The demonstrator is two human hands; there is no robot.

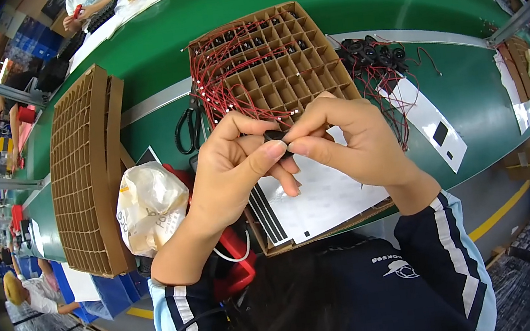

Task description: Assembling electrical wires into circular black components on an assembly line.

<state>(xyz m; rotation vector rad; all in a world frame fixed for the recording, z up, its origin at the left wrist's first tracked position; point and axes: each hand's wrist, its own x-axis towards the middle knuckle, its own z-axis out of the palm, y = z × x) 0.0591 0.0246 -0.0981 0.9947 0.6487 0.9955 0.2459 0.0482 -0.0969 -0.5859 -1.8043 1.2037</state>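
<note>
Between my two hands is a small round black part, probably the same kind as the wired black parts nearby. My left hand pinches it between thumb and forefinger. On its other side, the thumb and forefinger of my right hand close on its edge. Below them lies a white sheet with black strips. Beyond my hands stands a divided cardboard box, with black parts in its far cells and red wires draped over its left side.
Black parts with red wires lie heaped right of the box, beside a white sheet. Black scissors, a crumpled plastic bag and stacked cardboard dividers are at the left. Across the green table, another person's hand shows.
</note>
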